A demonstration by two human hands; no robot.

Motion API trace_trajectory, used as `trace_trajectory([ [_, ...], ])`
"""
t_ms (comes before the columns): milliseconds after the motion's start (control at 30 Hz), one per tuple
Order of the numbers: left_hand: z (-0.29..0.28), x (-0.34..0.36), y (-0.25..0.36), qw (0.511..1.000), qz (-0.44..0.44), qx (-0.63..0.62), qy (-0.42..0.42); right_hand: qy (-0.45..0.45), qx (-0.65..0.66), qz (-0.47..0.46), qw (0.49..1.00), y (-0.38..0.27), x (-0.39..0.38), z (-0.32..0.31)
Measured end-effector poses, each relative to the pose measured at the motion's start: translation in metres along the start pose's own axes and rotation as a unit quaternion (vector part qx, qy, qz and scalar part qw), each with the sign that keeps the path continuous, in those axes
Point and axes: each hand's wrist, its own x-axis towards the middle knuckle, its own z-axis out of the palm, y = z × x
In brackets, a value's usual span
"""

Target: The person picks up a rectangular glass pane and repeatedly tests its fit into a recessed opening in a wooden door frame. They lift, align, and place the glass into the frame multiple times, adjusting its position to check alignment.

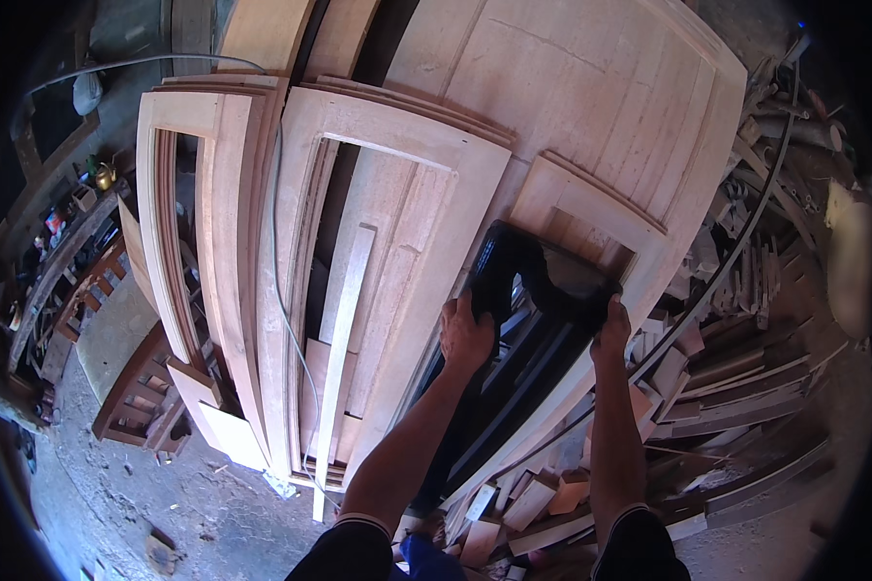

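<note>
Both hands are on a black object (528, 257) with a curved cut-out at its far end and long dark bars running toward me; its exact kind is unclear. My left hand (467, 334) is closed around its left edge. On the opposite edge, my right hand (610, 327) grips with its thumb uppermost and its fingers partly hidden. The object lies over a pale wooden door frame (591, 198), covering much of it. Left of it rests another wooden door frame (480, 165), with a narrow wooden strip (347, 339) lying along its opening.
More frames (228, 194) are stacked at left, crossed by a grey cable (279, 252). A broad wooden panel (572, 77) lies beyond. Wood offcuts (746, 397) heap up at right, beside a dark cable (736, 257). A brown slatted piece (136, 387) sits on the left floor.
</note>
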Motion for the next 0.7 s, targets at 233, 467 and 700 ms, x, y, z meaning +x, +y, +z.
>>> trace_trajectory([
  [233, 0.001, -0.004, -0.001, 1.0, 0.014, 0.003, -0.005, 0.037, 0.0, -0.024, 0.999, 0.008, 0.001, 0.006],
  [467, 0.0, -0.004, -0.001, 0.999, 0.017, 0.018, -0.035, 0.067, -0.053, 0.024, 0.996, 0.006, 0.004, -0.005],
  [700, 0.002, -0.001, -0.007, 0.999, 0.026, 0.017, -0.027, 0.064, -0.032, 0.031, 0.997, 0.009, 0.007, -0.003],
])
